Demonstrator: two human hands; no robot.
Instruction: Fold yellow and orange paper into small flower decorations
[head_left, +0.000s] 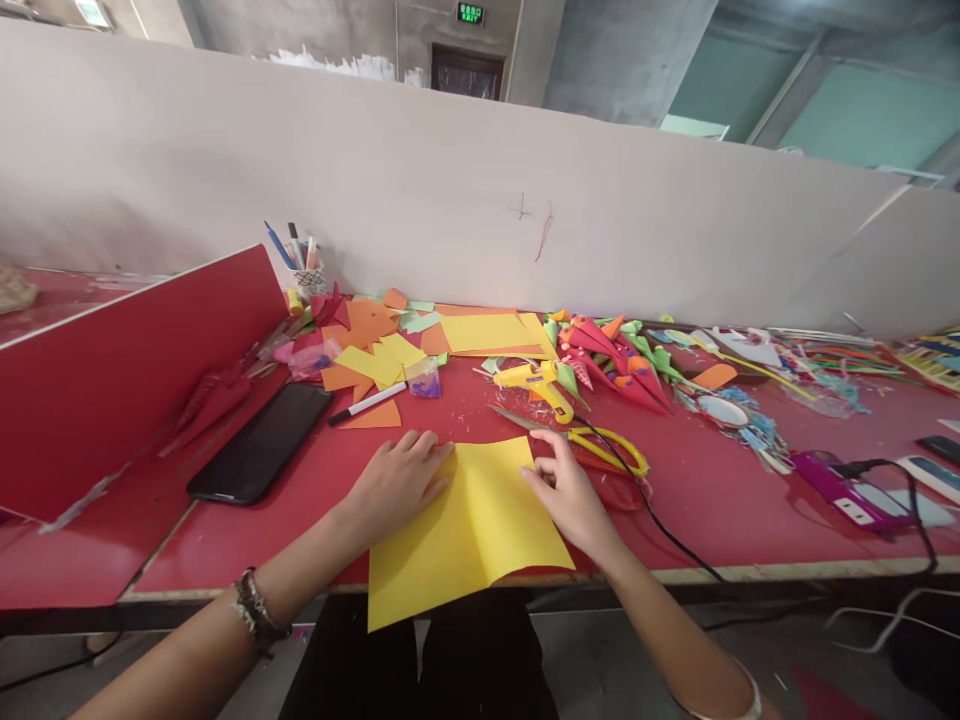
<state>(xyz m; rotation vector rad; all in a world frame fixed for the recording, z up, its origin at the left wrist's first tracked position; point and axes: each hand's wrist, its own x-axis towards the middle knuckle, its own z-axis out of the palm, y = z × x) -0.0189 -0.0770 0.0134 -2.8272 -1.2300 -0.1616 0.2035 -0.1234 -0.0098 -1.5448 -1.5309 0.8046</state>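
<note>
In the head view, the yellow sheet (431, 535) is lying at the worktop's (750, 530) front edge, its near corner overhanging your lap, probably so both hands are reaching it comfortably. Your left hand (397, 480) is resting palm down along the sheet's left side, its grip released, seemingly steadying the paper against sliding. Your right hand (566, 495) is curling loosely at the sheet's right edge, thumb and forefinger standing apart; whether that grip is pinching the paper, I cannot tell. The sheet is looking smooth and thin, a soft crease running down it between your hands.

Just beyond the sheet, the metal scissors (586, 437) are showing yellow looped handles, and past them the plastic glue gun (536, 380) is trailing a black cord, both likely sitting there for easy reach. Left of the sheet, a glossy phone (262, 442) is lying flat. Beyond the sheet, flat scraps (382, 362) are overlapping, while tapering cones (649, 385) are heaping up to its far right.
</note>
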